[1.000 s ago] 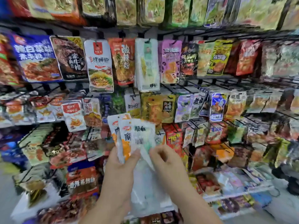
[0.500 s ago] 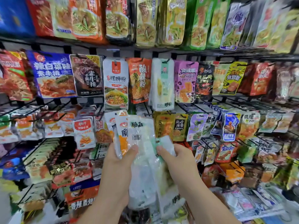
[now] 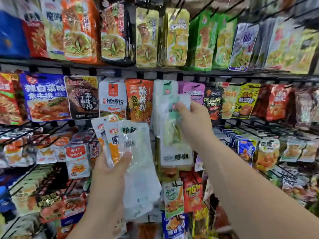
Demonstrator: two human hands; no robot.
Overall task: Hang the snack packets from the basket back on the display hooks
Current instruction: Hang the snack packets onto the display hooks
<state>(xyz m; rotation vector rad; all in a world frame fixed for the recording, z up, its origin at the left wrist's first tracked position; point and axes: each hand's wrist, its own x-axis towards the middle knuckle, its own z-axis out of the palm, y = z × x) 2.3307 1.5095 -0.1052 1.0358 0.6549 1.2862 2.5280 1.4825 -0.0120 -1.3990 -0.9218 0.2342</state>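
Note:
My left hand (image 3: 112, 168) grips a fan of snack packets (image 3: 131, 152): two white-and-orange ones behind and a long translucent white one in front, held up before the rack. My right hand (image 3: 191, 121) is raised to the middle row and pinches the top of a clear white packet with a mint-green label (image 3: 174, 137). That packet lies against the white packets hanging on a display hook (image 3: 166, 83) just above my fingers. Whether its hole is on the hook I cannot tell. No basket is in view.
A wire display rack fills the view, with a black rail (image 3: 120, 69) and rows of hooks crowded with hanging packets. Orange noodle packets (image 3: 139, 100) hang left of the white ones, purple packets (image 3: 195, 92) right. Lower hook arms (image 3: 241, 128) jut out toward me.
My right hand has pulled one clear white packet out of the bundle and lifted it up and right to the white packets' hook. My view tilted upward; the left hand keeps the other packets.

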